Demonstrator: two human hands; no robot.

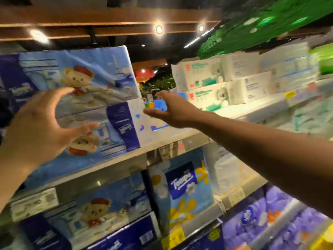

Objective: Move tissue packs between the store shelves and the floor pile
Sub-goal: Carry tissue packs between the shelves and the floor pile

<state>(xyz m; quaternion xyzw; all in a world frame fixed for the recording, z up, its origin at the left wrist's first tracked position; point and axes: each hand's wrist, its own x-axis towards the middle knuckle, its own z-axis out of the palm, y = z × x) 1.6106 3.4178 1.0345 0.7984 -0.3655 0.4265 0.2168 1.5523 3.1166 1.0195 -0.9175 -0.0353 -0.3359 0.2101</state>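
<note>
Two big blue tissue packs with a teddy-bear print are stacked on the upper shelf (pixel 115 165): the top pack (pixel 93 73) lies on the lower pack (pixel 108 134). My left hand (pixel 41 127) is open in front of their left part, fingers spread, not gripping either pack. My right hand (pixel 169 110) is open too, reaching past the right end of the stack at the height of the seam between the packs. Whether it touches them I cannot tell.
White boxed tissues (pixel 221 82) fill the shelf at the upper right. Below are more bear packs (pixel 100 212), a blue Tempo pack with yellow flowers (pixel 183 188) and purple packs (pixel 270 219). Price tags line the shelf edges. The floor pile is out of view.
</note>
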